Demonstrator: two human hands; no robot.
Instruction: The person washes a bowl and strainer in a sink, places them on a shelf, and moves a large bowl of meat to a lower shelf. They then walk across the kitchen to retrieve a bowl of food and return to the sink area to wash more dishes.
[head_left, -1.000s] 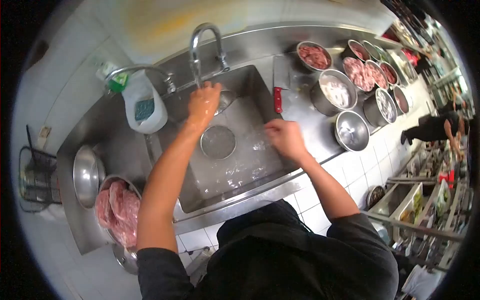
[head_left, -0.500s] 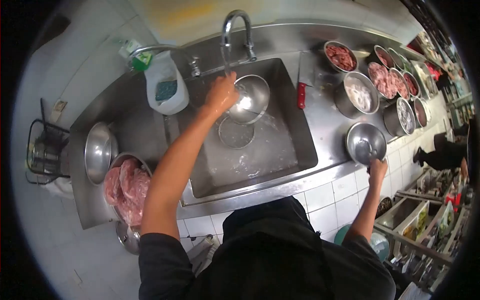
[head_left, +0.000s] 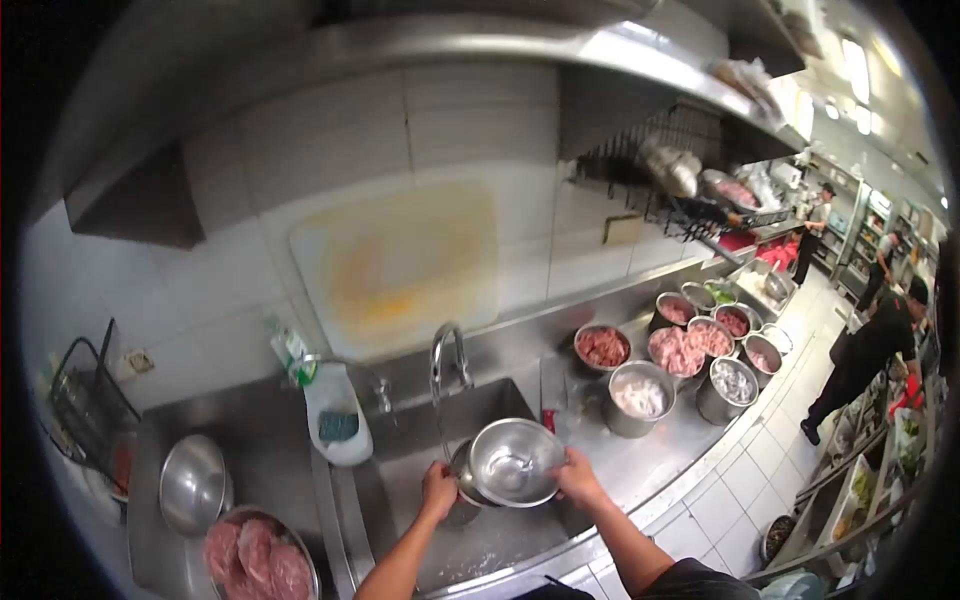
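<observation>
My right hand (head_left: 575,478) grips the rim of a shiny metal bowl (head_left: 515,462) above the sink. Partly behind that bowl, a second metal bowl (head_left: 462,475) shows only along its left side, and my left hand (head_left: 438,490) is closed on its edge. Just behind the hands rises the curved tap (head_left: 437,370). The steel sink (head_left: 430,570) lies beneath both bowls. A red knife handle (head_left: 548,420) shows on the counter past the right-hand bowl.
Several metal pots of raw meat (head_left: 676,352) stand on the right counter, beside a pot of whitish pieces (head_left: 640,392). At left are a cut-open plastic jug (head_left: 340,420), an upturned bowl (head_left: 194,485) and a bowl of meat (head_left: 258,560). A co-worker (head_left: 870,345) stands far right.
My right hand has brought its bowl from the counter's right side over the sink, next to the left-hand bowl. My left hand has moved away from the tap. The view has tilted up.
</observation>
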